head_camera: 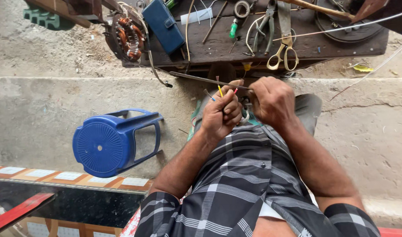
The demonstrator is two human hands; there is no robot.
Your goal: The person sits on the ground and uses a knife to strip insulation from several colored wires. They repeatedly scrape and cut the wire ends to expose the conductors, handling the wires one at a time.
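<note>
One blue stool (106, 142) left, one pair of scissors (285, 55) far, one blue case (163, 24), two hands.

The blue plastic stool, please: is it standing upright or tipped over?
Tipped over: the blue stool lies on its side, round seat facing the camera, legs pointing sideways.

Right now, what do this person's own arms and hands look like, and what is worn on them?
Both hands, the left hand and the right hand, are bare: no gloves, rings or watch show. The forearms are uncovered. A dark plaid shirt with pale grey stripes has its sleeves rolled up near the elbows.

Scissors (285, 53) lie on the workbench (297, 39); stool (113, 142) left of it.
</note>
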